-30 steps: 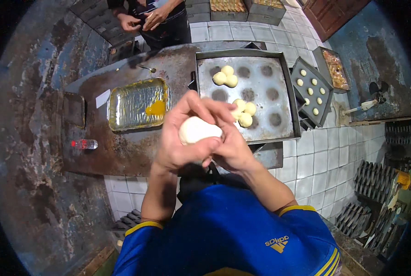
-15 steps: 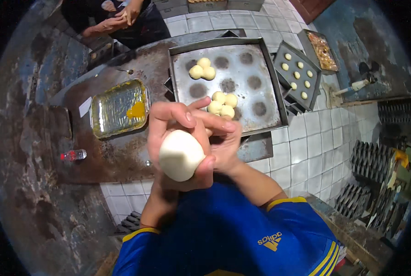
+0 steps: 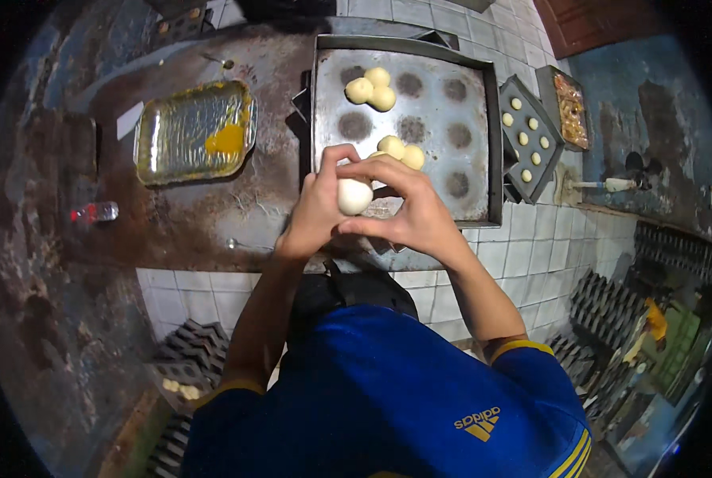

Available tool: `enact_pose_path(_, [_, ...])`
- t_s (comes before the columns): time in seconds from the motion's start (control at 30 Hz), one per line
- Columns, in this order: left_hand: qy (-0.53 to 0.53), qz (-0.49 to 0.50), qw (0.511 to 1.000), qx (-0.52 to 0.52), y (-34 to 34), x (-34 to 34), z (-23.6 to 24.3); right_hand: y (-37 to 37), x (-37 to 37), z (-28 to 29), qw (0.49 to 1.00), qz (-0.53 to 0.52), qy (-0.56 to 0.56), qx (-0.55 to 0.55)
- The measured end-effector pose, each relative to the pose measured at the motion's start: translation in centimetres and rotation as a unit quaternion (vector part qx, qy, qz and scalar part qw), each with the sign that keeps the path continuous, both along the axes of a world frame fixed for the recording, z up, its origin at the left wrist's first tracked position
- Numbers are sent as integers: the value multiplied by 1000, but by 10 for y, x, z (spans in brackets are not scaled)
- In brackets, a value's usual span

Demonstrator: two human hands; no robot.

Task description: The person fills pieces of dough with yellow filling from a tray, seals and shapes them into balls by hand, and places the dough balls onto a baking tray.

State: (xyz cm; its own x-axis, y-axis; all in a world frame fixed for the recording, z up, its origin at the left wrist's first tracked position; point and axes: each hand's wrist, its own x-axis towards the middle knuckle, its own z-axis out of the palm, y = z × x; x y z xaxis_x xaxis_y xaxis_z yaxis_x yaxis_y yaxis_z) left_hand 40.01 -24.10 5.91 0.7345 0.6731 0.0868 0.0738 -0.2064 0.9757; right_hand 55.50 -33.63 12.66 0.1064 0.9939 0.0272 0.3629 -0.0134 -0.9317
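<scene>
A smooth, pale dough ball (image 3: pixel 354 196) sits between my two hands, over the near edge of the large metal tray. My left hand (image 3: pixel 314 209) cups it from the left with bent fingers. My right hand (image 3: pixel 416 209) curves round it from the right, thumb below and fingers across the top. Inside the large tray (image 3: pixel 436 182), dark round patches mark the bottom, and three dough balls (image 3: pixel 370 89) touch in a cluster at the far left. Another cluster of dough balls (image 3: pixel 401 151) lies just beyond my fingers, which partly hide it.
Left on the brown worktable (image 3: pixel 272 143) stands a shiny rectangular pan (image 3: pixel 165 135) with an orange-yellow smear. A red-capped bottle (image 3: pixel 95 212) lies near it. At right are a smaller dark tray (image 3: pixel 523 163) of small dough balls and a box of browned pieces (image 3: pixel 571 111).
My hands have moved down and away from my head, toward the tray's near edge, carrying the dough ball. My right hand now wraps round it. The other person's hands have left the view.
</scene>
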Motion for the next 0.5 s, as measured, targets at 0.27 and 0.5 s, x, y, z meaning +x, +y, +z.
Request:
enact_pose_path(0.27, [217,17,974,-64,14,-36,-57,21,27,-145,992,43,-111,-52])
enact_pose_path(0.5, [207,123,969,64,1,-118,-64,26,2,-206,841,207,-496,64])
